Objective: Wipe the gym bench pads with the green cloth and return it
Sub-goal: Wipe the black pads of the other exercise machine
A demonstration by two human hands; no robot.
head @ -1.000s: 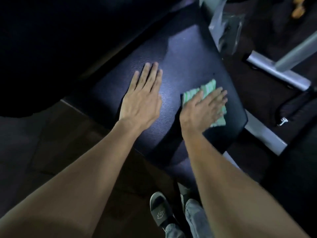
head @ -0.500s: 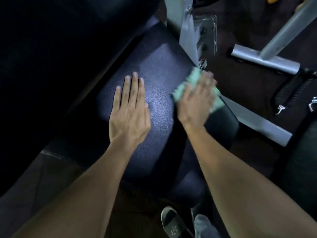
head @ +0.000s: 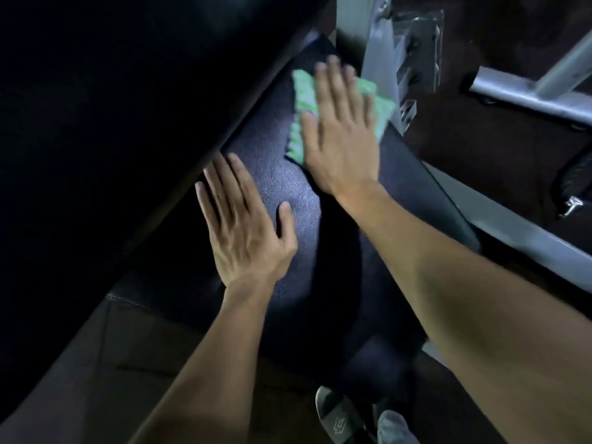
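The right hand (head: 342, 139) lies flat, palm down, on the green cloth (head: 302, 104), its fingers straight and a little apart, pressing the cloth against the far end of the black seat pad (head: 288, 200); the hand is motion-blurred. Cloth shows on both sides of the fingers: a long strip runs along the thumb side down to the heel of the hand, and a smaller corner pokes out past the little finger, right at the pad's right edge. Just beyond the fingertips the pad ends against the grey metal frame upright (head: 378, 49), so little open surface is left ahead of them. The left hand (head: 246, 229) rests flat and bare on the same pad, nearer the person, fingers extended and close together with the thumb splayed out to the side. Its fingertips reach the dark slanted back pad (head: 112, 123), which overhangs the seat's left edge. Between the thumb of the left hand and the right wrist lies a lit, bare stretch of pad. To the right of the right forearm the pad's edge drops to a grey frame rail (head: 512, 238) and dark floor (head: 480, 155).
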